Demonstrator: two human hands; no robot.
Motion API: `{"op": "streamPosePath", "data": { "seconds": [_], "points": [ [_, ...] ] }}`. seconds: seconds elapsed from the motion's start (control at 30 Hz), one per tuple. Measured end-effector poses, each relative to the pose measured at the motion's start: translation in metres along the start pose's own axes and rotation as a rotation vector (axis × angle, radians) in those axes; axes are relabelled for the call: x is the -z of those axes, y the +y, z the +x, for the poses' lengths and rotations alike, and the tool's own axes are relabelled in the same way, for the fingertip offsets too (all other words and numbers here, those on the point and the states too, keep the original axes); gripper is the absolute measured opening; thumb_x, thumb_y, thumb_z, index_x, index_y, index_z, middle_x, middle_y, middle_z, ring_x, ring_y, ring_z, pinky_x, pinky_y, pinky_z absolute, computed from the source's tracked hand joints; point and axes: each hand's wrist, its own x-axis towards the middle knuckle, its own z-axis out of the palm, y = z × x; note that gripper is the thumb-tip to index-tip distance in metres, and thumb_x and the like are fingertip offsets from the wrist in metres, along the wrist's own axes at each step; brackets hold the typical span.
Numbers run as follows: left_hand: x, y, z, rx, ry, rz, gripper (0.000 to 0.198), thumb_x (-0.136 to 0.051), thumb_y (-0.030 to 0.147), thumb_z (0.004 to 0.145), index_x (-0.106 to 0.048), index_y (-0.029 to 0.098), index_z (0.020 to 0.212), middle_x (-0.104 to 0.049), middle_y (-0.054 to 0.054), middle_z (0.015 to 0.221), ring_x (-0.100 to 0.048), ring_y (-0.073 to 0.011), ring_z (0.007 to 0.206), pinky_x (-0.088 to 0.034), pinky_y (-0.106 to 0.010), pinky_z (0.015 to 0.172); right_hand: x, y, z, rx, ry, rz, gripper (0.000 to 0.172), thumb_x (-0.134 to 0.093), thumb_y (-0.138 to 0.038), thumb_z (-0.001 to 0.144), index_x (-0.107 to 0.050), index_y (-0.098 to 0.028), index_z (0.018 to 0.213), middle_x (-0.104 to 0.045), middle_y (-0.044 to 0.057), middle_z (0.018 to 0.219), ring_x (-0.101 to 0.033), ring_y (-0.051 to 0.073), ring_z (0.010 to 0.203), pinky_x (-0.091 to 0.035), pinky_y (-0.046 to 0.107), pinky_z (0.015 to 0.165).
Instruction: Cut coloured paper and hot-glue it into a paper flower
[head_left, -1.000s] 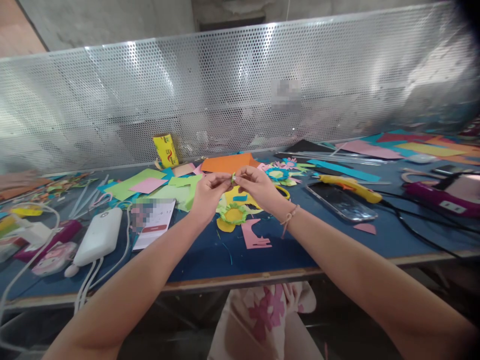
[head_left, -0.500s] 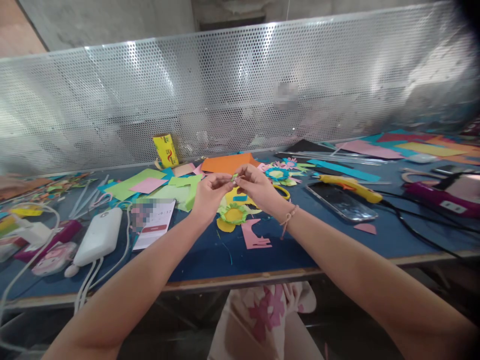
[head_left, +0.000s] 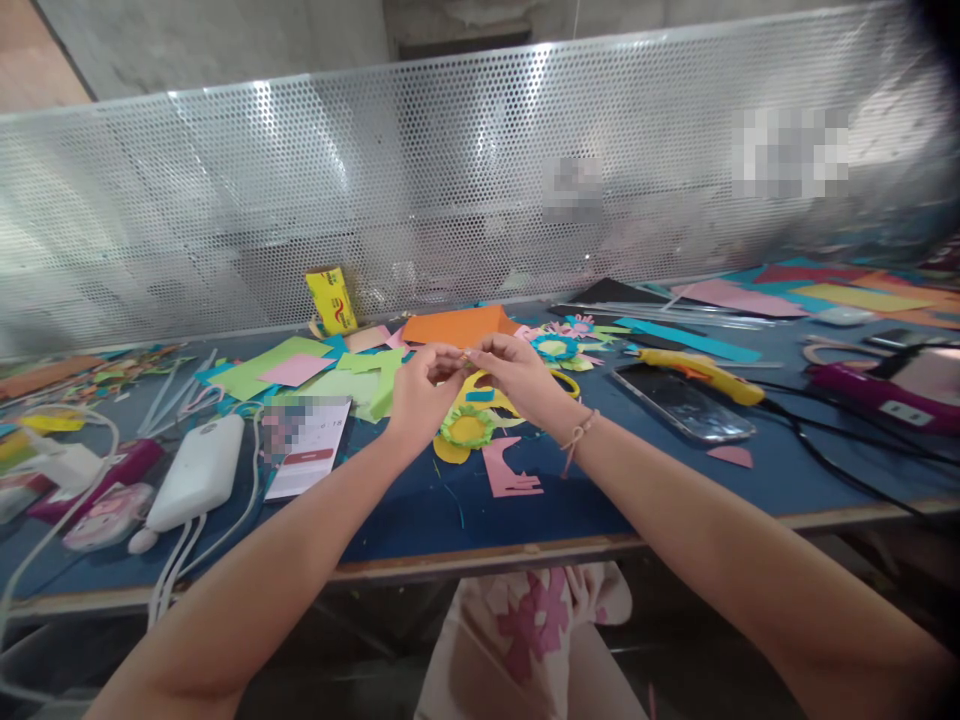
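My left hand point(head_left: 423, 388) and my right hand point(head_left: 519, 374) meet above the table, fingertips pinched together. Whatever sits between them is tiny and mostly covered by the fingers, so I cannot make it out. Just below the hands lies a paper flower point(head_left: 466, 428) with a yellow centre and a light green fringe. A yellow handle loop point(head_left: 567, 383), probably of scissors, pokes out beside my right wrist. Nearer the table edge is a cut pink paper scrap point(head_left: 504, 470). Behind the right hand rests a blue fringed paper flower point(head_left: 555, 347) with a pale yellow centre.
Left of me are a white power bank point(head_left: 199, 470) with cables, a lit phone point(head_left: 319, 450) and green paper sheets point(head_left: 270, 362). On the right, a yellow glue gun point(head_left: 705, 374) lies over a dark phone point(head_left: 679, 405). A perforated metal screen point(head_left: 450, 180) closes off the back.
Both hands stay nearly in place, fingertips still together. The small pale green bit that showed between the fingers is now mostly hidden. At far left, another person's blurred hand has gone from view.
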Motion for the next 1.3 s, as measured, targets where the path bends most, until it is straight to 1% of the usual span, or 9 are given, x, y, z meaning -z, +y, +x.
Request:
{"op": "streamPosePath", "data": {
  "seconds": [0.13,0.3,0.57,0.7,0.8,0.9,1.07,1.17,1.3],
  "points": [
    [0.001,0.002,0.001,0.080,-0.015,-0.024,0.013,-0.065,0.017,0.065,-0.062,0.015,0.077,-0.067,-0.006,0.075,-0.063,-0.0158,0.073,-0.049,-0.030,0.071,0.003,0.003,0.001,0.014,-0.028,0.003,0.028,-0.069,-0.040,0.062,-0.054,-0.018,0.068,-0.055,-0.001,0.066,-0.054,0.009,0.062,-0.047,0.024,0.056],
    [0.003,0.000,0.004,0.163,-0.012,-0.085,0.020,-0.069,0.019,0.060,-0.062,0.013,0.078,-0.067,-0.005,0.073,-0.063,-0.0164,0.072,-0.050,-0.030,0.070,0.004,0.001,0.002,0.030,-0.034,-0.051,0.026,-0.069,-0.040,0.063,-0.056,-0.017,0.067,-0.057,-0.001,0.066,-0.054,0.009,0.061,-0.047,0.024,0.056],
    [0.003,-0.010,0.006,0.207,-0.068,-0.257,0.024,-0.070,0.019,0.058,-0.063,0.013,0.080,-0.068,-0.006,0.076,-0.064,-0.0167,0.074,-0.050,-0.033,0.075,0.005,-0.003,0.002,0.075,-0.032,-0.223,0.023,-0.066,-0.040,0.067,-0.060,-0.018,0.068,-0.061,0.001,0.067,-0.056,0.010,0.060,-0.048,0.026,0.057],
    [0.003,-0.010,0.007,0.275,-0.071,-0.327,0.023,-0.070,0.018,0.059,-0.063,0.012,0.080,-0.068,-0.007,0.079,-0.065,-0.0171,0.076,-0.050,-0.032,0.074,0.006,-0.003,0.002,0.059,-0.054,-0.243,0.023,-0.064,-0.041,0.068,-0.060,-0.019,0.066,-0.062,0.002,0.069,-0.057,0.011,0.062,-0.049,0.027,0.058],
    [0.004,-0.009,0.007,0.301,-0.055,-0.317,0.022,-0.069,0.017,0.058,-0.062,0.013,0.079,-0.068,-0.006,0.076,-0.064,-0.0164,0.074,-0.050,-0.031,0.072,0.006,-0.002,0.003,0.054,-0.064,-0.235,0.023,-0.063,-0.042,0.069,-0.060,-0.019,0.068,-0.063,0.003,0.071,-0.059,0.012,0.065,-0.049,0.027,0.059],
    [0.005,-0.007,0.008,0.261,-0.037,-0.222,0.022,-0.068,0.016,0.058,-0.063,0.013,0.079,-0.067,-0.005,0.073,-0.063,-0.0151,0.070,-0.050,-0.030,0.069,0.006,-0.002,0.002,0.050,-0.075,-0.226,0.024,-0.063,-0.042,0.070,-0.060,-0.019,0.069,-0.063,0.003,0.073,-0.059,0.012,0.067,-0.050,0.026,0.058],
    [0.006,-0.002,0.005,0.121,-0.022,-0.001,0.014,-0.066,0.015,0.060,-0.063,0.015,0.074,-0.067,-0.005,0.072,-0.063,-0.0157,0.069,-0.050,-0.029,0.066,0.001,-0.004,-0.001,0.029,-0.048,-0.216,0.026,-0.064,-0.043,0.069,-0.058,-0.018,0.069,-0.061,0.002,0.069,-0.059,0.012,0.067,-0.050,0.025,0.057],
    [0.006,-0.001,0.004,0.088,-0.031,0.023,0.013,-0.065,0.017,0.062,-0.063,0.016,0.075,-0.067,-0.005,0.070,-0.063,-0.0166,0.069,-0.050,-0.029,0.065,0.001,-0.003,-0.001,0.023,-0.034,-0.221,0.026,-0.065,-0.042,0.067,-0.058,-0.017,0.070,-0.061,0.002,0.069,-0.059,0.012,0.067,-0.051,0.025,0.057],
    [0.006,-0.001,0.004,0.109,-0.023,0.019,0.014,-0.066,0.017,0.061,-0.063,0.015,0.074,-0.067,-0.006,0.072,-0.064,-0.0175,0.071,-0.050,-0.030,0.066,0.003,-0.001,0.000,0.037,-0.063,-0.219,0.025,-0.065,-0.041,0.068,-0.059,-0.017,0.071,-0.061,0.002,0.070,-0.059,0.012,0.068,-0.051,0.024,0.057]
  ]
}}
